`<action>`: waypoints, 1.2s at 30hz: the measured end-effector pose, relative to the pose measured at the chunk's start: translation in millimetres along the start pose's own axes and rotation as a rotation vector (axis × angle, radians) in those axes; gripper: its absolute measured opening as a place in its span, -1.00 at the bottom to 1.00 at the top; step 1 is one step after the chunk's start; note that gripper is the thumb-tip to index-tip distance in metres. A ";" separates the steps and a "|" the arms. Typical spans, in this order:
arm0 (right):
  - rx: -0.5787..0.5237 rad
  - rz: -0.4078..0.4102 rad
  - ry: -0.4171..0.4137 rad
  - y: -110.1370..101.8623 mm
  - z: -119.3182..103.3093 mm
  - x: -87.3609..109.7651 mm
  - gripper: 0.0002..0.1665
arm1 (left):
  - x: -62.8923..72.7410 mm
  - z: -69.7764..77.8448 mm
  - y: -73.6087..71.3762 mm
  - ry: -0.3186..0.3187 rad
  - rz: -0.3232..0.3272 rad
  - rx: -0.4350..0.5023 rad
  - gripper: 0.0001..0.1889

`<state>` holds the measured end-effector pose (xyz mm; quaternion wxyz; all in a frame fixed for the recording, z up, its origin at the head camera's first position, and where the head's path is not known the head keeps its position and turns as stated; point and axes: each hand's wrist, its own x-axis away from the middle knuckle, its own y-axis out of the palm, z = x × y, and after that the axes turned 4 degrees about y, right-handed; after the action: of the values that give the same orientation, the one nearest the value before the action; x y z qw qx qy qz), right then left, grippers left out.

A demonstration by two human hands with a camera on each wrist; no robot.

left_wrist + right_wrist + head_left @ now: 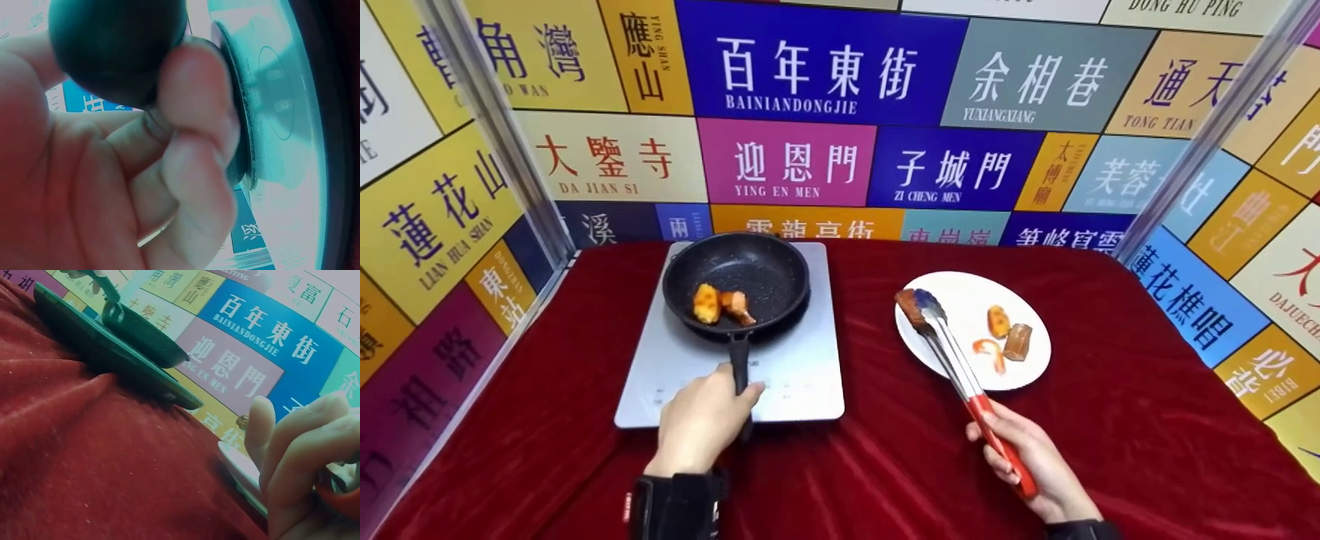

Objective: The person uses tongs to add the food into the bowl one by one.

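My left hand (706,412) grips the handle (739,360) of a black frying pan (757,277), which is on a silver induction cooker (802,375). Inside the pan, near its front left, lie a yellow browned food piece (706,304) and a reddish-brown piece (737,307). In my right hand (1027,457) are metal tongs (960,360) with red grips. Their dark tips reach over the left part of a white plate (952,281), at a browned piece of meat (911,306). The left wrist view shows my fingers (194,95) curled round the handle's dark end.
On the plate also lie a yellow piece (998,321), a brown block-shaped piece (1018,342) and a shrimp-like curl (990,355). A dark red cloth (877,465) covers the table. Panels with printed signs (817,67) enclose the back and sides, with metal posts at the corners.
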<state>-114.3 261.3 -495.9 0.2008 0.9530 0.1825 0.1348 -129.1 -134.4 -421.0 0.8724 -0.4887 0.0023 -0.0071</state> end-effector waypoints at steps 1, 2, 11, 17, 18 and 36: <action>0.002 0.010 0.001 2.0 -0.7 -1.5 -0.47 | -0.2 -0.4 0.1 -0.001 0.003 -0.003 -0.62; 0.006 0.020 0.000 3.7 -1.4 -3.0 -0.47 | -0.4 -0.8 0.4 -0.002 0.006 -0.006 -0.62; 0.036 0.076 -0.025 18.9 -11.3 -17.4 -0.49 | -3.5 1.1 10.0 0.006 0.023 0.021 -0.66; 0.011 0.016 -0.028 51.1 -18.4 -45.4 -0.54 | -4.9 0.1 7.9 -0.004 0.034 0.020 -0.68; 0.007 -0.005 -0.030 59.1 -18.8 -51.3 -0.53 | -4.9 -0.9 6.4 -0.005 0.039 0.015 -0.69; -0.061 -0.087 0.009 152.8 -8.7 -146.7 -0.52 | -8.1 -5.5 0.0 -0.012 0.074 0.018 -0.72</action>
<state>-203.9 74.9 -449.2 0.2347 0.9370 0.2204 0.1356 -137.3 -138.9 -423.8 0.8765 -0.4803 0.0152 0.0278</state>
